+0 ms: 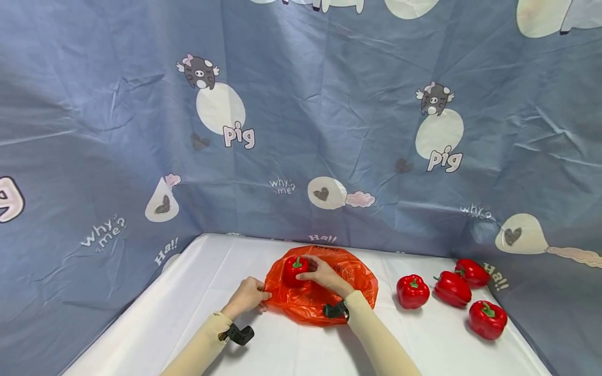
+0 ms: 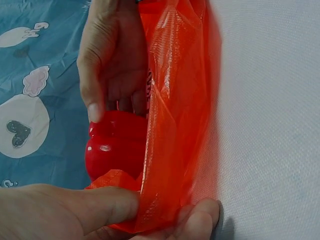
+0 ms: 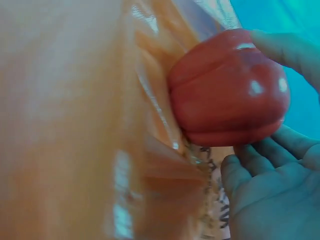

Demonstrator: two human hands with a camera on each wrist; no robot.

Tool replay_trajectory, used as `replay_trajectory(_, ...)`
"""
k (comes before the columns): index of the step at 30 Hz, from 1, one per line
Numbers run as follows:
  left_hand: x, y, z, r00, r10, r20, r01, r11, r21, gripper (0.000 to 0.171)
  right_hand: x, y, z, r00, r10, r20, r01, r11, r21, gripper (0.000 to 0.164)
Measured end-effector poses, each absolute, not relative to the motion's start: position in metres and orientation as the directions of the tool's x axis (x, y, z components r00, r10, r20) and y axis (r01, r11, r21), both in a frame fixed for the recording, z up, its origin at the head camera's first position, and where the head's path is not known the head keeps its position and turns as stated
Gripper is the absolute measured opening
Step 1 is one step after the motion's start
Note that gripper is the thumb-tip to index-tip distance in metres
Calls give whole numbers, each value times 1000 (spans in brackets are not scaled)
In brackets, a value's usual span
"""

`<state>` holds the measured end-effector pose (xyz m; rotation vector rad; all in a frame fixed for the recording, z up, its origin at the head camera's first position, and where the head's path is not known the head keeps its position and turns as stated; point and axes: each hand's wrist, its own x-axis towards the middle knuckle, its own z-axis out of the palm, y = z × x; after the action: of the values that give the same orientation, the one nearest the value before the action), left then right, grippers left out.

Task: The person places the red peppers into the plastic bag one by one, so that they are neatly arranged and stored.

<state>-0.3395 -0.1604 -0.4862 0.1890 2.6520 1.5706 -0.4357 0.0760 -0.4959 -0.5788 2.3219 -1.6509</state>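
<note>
A red bell pepper [image 1: 291, 275] is at the left part of an orange-red plastic bag [image 1: 303, 305], whose mouth lies spread wide. My right hand [image 1: 327, 277] grips this pepper from the right, its green stem up. In the right wrist view the thumb lies on one side of the pepper [image 3: 227, 95] and the fingers are on the other. At the bag's left edge, my left hand [image 1: 246, 298] pinches the plastic between thumb and fingers. The left wrist view shows the bag's rim [image 2: 160, 135] running up from that pinch, partly covering the pepper [image 2: 117, 142].
Right of the bag, several more red bell peppers lie on the white table: one near the bag [image 1: 413, 292], others toward the right edge, such as the front one [image 1: 487, 320]. A blue printed cloth [image 1: 291, 130] hangs behind and at both sides.
</note>
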Motion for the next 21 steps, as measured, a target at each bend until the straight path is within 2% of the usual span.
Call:
replay_trajectory(11,-340,-162,-486,-990,138,28,92,487,869,7,-424,94,-474,-847,-529,51,-197,222,-955,74)
replay_trajectory(21,-341,-163,-488,-990,140,21,86,477,875,7,-402,111,-459,-771,-632,80,-200,121,-972,74)
